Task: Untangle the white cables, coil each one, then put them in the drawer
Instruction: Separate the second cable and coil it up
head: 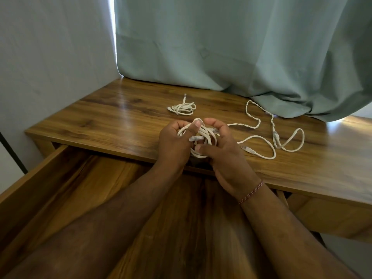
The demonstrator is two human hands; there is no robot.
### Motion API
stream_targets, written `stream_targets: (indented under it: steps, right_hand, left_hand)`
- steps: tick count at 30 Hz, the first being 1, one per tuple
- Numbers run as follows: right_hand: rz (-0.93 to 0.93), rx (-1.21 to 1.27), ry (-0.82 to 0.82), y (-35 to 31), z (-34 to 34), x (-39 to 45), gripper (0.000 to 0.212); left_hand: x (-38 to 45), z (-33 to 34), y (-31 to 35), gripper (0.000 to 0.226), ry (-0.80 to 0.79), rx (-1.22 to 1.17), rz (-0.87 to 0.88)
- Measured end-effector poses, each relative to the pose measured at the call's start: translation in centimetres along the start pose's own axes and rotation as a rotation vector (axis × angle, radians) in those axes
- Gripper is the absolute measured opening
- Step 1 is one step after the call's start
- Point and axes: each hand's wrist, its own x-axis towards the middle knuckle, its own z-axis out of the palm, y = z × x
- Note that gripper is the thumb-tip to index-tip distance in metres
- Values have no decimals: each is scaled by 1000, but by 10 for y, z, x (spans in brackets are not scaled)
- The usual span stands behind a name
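Wooden desk (120,117) under a green curtain: both the left hand (174,144) and right hand (223,152) close around a half-wound white cable coil (203,137), its loose tail (261,150) trailing rightward, nearer the right hand, above the open wooden drawer (60,188).

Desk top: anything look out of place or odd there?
One thing: a loose white cable sprawls uncoiled across the desk, partly twisted on itself, its far end by the curtain. The coiled cable looks tidy.

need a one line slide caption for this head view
Both hands, left hand and right hand, wind a white cable coil over the open drawer; another coil waits on the desk.
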Motion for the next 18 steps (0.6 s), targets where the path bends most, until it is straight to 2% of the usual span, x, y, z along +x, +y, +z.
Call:
stream_targets:
  steps: [3, 6, 8, 13, 18]
  right_hand:
    - [-212, -429, 80, 7, -1, -1, 50]
    - [-458, -771, 262, 18, -2, -3, 37]
    - [-553, -918, 389, 23, -6, -3, 33]
    - [-640, -819, 498, 11, -9, -4, 15]
    - [-569, -549, 464, -9, 3, -10, 10]
  left_hand:
    - [-3, 2, -1, 29, 32, 66, 46]
    - [-3, 3, -2, 26, 75, 74, 47]
    - [-3, 3, -4, 24, 60, 78, 55]
    - [-8, 6, -6, 28, 35, 163, 96]
    - [16, -7, 9, 24, 34, 180, 150]
